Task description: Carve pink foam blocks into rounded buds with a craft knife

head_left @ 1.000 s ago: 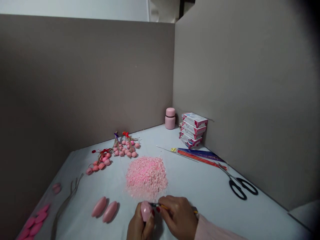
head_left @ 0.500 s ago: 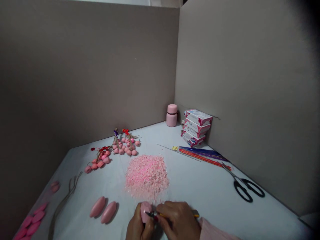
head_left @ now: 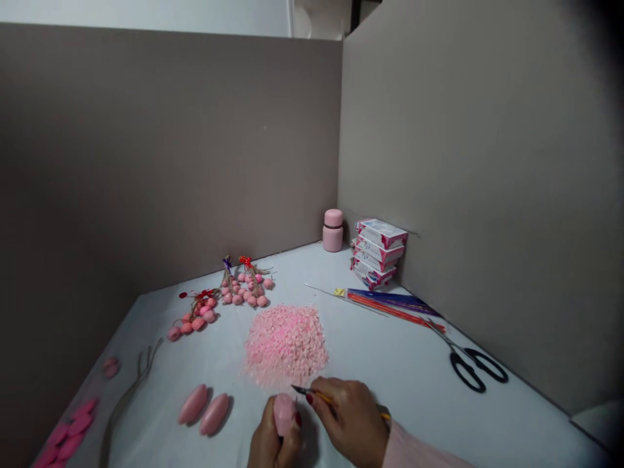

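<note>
My left hand (head_left: 273,437) is closed around a small pink piece with cut facets that looks like soap (head_left: 284,415), held upright near the table's front. In my right hand (head_left: 351,419) is a craft knife (head_left: 322,396) with a yellow-orange handle. Its dark pointed blade sits just above and right of the pink piece, apart from it. Directly beyond my hands lies a wide heap of pink shavings (head_left: 287,344). Two smooth pink ovals with pointed ends, the nearer one (head_left: 214,414) and the farther one (head_left: 194,404), rest left of my left hand.
Bunches of small pink balls on twine (head_left: 251,292) lie at the back left. Loose twine (head_left: 127,396) and bright pink flat pieces (head_left: 71,442) are at left. Right are scissors (head_left: 470,364), orange and blue strips (head_left: 394,305), stacked boxes (head_left: 379,253) and a pink flask (head_left: 333,231).
The knife blade has come off the pink piece and moved up, away from it. My right hand has lifted slightly. My left hand keeps its hold. The camera view has tilted a little upward.
</note>
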A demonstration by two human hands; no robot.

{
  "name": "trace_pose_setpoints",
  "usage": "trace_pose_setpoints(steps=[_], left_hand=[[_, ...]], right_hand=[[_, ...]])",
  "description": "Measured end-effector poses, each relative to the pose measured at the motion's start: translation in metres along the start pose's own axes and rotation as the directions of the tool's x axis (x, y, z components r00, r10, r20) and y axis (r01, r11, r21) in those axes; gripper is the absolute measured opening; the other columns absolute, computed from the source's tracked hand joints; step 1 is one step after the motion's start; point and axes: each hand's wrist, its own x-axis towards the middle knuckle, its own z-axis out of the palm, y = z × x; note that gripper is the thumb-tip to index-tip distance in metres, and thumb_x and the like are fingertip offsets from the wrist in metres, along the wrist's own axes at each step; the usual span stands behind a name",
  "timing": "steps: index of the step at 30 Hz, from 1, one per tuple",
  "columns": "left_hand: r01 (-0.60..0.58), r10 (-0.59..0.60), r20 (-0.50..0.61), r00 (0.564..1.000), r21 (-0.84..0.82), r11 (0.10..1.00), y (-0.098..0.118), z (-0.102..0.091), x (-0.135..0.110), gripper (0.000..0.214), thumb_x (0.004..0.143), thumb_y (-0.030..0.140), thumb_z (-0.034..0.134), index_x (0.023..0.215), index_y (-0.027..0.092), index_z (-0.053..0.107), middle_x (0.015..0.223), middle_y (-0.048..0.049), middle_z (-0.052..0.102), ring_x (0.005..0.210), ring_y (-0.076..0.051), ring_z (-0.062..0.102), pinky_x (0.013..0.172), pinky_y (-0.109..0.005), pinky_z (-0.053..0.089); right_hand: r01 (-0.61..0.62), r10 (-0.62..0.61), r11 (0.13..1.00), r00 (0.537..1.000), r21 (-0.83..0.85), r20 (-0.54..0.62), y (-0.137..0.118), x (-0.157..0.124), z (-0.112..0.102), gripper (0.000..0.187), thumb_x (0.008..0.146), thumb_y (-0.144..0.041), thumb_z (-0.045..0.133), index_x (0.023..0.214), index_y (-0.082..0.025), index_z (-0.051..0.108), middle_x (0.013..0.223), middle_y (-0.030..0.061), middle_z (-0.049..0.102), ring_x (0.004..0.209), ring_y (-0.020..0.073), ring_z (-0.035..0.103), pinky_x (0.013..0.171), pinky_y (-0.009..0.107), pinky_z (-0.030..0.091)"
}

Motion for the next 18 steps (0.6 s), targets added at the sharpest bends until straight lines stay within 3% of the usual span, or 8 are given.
trace_pose_setpoints(steps=[7,16,18], left_hand=[[-0.029,0.034,0.056,0.998,-0.077,0.997,-0.007,-0.001,0.001,0.037,0.08,0.058,0.04,0.074,0.022,0.048,0.057,0.0046,0.046,0.052,-0.014,0.043,0.053,-0.026,0.037],[-0.048,0.051,0.031,0.998,-0.086,0.995,0.007,-0.004,0.003,0.035,0.08,0.056,0.044,0.072,0.022,0.049,0.057,0.0057,0.044,0.053,-0.013,0.043,0.052,-0.025,0.036],[-0.054,0.056,0.03,0.998,-0.079,0.995,0.009,-0.003,0.001,0.036,0.078,0.057,0.045,0.074,0.022,0.049,0.056,0.0056,0.045,0.051,-0.013,0.043,0.051,-0.025,0.035]], right_hand=[[0.158,-0.161,0.986,0.986,0.058,0.044,-0.007,-0.005,0.004,0.027,0.087,-0.033,0.035,0.068,-0.022,0.051,0.061,-0.0019,0.058,0.057,0.0132,0.056,0.052,0.025,0.03],[0.138,-0.139,0.99,0.988,0.016,0.063,-0.007,-0.002,0.004,0.025,0.087,-0.03,0.036,0.068,-0.022,0.051,0.062,-0.002,0.06,0.058,0.0135,0.058,0.052,0.026,0.028],[0.084,-0.083,0.996,0.995,-0.007,0.06,-0.004,0.001,0.003,0.024,0.086,-0.029,0.037,0.068,-0.022,0.051,0.062,-0.002,0.061,0.058,0.0136,0.058,0.052,0.026,0.027]])
